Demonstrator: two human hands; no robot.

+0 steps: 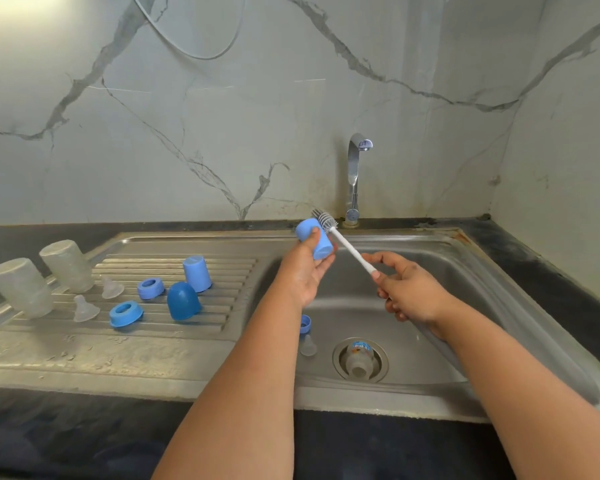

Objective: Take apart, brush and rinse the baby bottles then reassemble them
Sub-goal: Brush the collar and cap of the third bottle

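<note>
Both forearms reached over the sink [465, 244]; her left hand [303, 271] gripped a blue bottle cap [314, 237], while her right hand [404, 289] pinched the white bottle brush [347, 245] beside it.

A single head-worn wide-angle view looks forward and down from above the front edge of the sink [430, 407], facing the marble-patterned back wall [222, 116]. Basin and drainboard [174, 271] sit near, both forearms reaching in from the bottom edge; straight lines bow.
</note>
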